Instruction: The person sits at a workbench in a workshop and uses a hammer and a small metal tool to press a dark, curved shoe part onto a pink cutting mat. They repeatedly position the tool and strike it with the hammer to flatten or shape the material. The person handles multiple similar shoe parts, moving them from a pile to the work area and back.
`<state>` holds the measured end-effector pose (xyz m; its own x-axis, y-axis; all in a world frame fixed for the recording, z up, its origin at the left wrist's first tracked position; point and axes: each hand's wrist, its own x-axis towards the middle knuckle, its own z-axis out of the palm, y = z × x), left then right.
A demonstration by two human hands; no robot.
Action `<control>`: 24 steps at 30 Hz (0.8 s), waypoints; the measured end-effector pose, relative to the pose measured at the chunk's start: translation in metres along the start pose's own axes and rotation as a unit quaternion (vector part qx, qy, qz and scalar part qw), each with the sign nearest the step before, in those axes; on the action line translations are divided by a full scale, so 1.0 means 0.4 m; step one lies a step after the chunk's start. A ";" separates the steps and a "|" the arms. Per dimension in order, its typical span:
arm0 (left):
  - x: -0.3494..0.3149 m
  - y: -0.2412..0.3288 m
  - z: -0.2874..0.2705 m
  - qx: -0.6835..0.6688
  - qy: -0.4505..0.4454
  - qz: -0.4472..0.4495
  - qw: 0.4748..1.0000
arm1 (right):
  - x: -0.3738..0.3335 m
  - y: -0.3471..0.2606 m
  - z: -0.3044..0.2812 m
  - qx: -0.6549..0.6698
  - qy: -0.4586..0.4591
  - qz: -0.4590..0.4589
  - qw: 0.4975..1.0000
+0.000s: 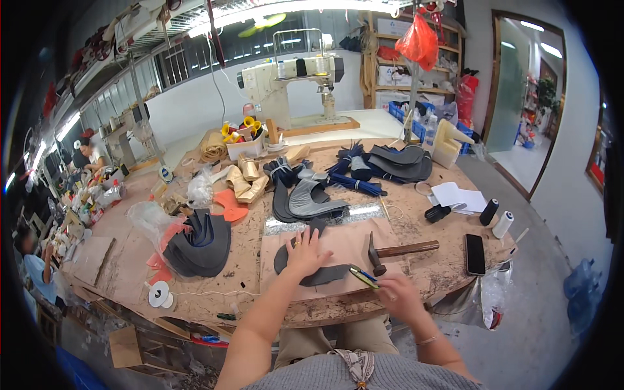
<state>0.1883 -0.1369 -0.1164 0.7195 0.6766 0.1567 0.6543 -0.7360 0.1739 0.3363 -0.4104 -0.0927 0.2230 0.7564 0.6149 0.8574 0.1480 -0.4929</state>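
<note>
White box (246, 150) at the back of the table: yellow-handled tools (249, 124) held in it. Contents of the blue crate (398, 116) not made out. Curved grey piece (327, 275) laid on the near part of the table, pressed under the left hand (305, 255), fingers spread; its right-hand strip is pointed rightward, long axis roughly across the table. Slim green tool (363, 278) slanted from upper left to lower right, its near end met by the fingers of the right hand (398, 296); whether gripped cannot be told, hand blurred. Hammer (403, 249) laid just beyond. Piece's middle hidden by the left hand.
</note>
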 end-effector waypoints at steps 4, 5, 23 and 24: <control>0.005 -0.016 0.000 -0.003 -0.056 -0.029 0.998 | 0.044 -0.009 0.100 -0.075 -0.086 -0.062 0.991; 0.000 -0.029 -0.008 0.006 -0.060 -0.029 0.998 | 0.036 -0.006 0.106 -0.094 -0.113 -0.047 0.988; -0.048 -0.082 -0.011 -0.169 0.169 0.045 0.970 | 0.317 0.131 0.173 -0.047 0.101 0.016 0.994; -0.072 -0.138 -0.016 -0.176 0.259 0.071 0.947 | 0.281 0.152 0.152 -0.047 0.109 0.041 0.992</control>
<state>0.1298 -0.1155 -0.1242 0.5242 0.5593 0.6421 0.3761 -0.8286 0.4147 0.3853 -0.2775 -0.0910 0.3794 0.6057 0.6994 0.8699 0.0239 -0.4926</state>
